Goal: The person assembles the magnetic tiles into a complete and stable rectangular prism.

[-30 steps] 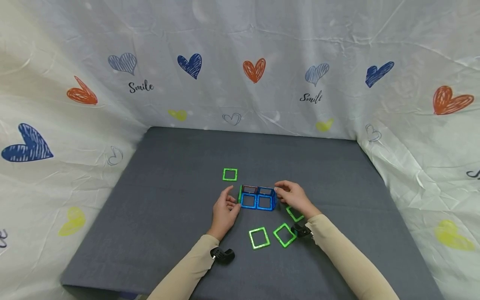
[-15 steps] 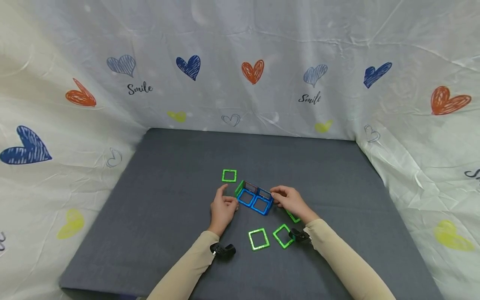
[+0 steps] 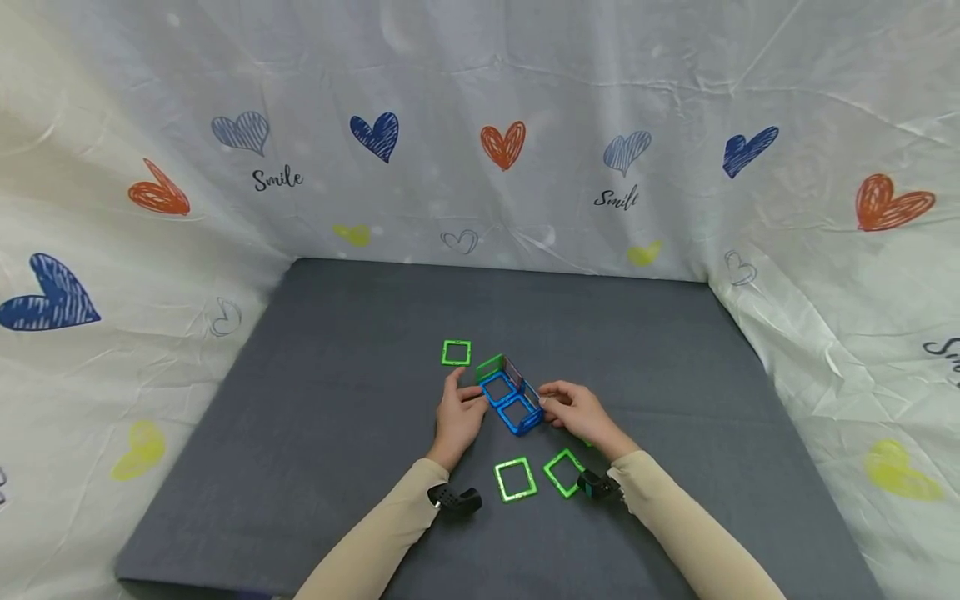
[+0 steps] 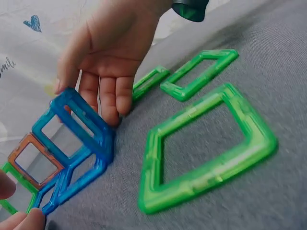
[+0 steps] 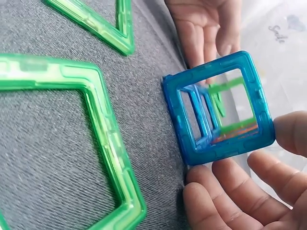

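Note:
A small structure of square magnetic tiles sits on the grey table. Two blue tiles (image 3: 517, 412) form its base. A green tile (image 3: 491, 367) stands at its far left end, an orange tile (image 4: 36, 160) and a blue one along the back, and a blue end tile (image 5: 178, 115) near the right hand. My right hand (image 3: 581, 414) pinches the structure at the blue corner, thumb on the rim and fingers on the outer side. My left hand (image 3: 459, 417) touches the left edge near the green tile, its fingers relaxed and index finger extended.
Loose green tiles lie on the table (image 3: 337, 417): one beyond the left hand (image 3: 457, 342), one in front (image 3: 516, 497), one by the right wrist (image 3: 558, 487), and another mostly hidden under the right hand. A white curtain (image 3: 450, 100) with hearts surrounds the table.
The tile structure has turned clockwise, its right end swinging nearer and its green end farther away. My right hand has come slightly nearer with it; my left hand stays beside its left edge.

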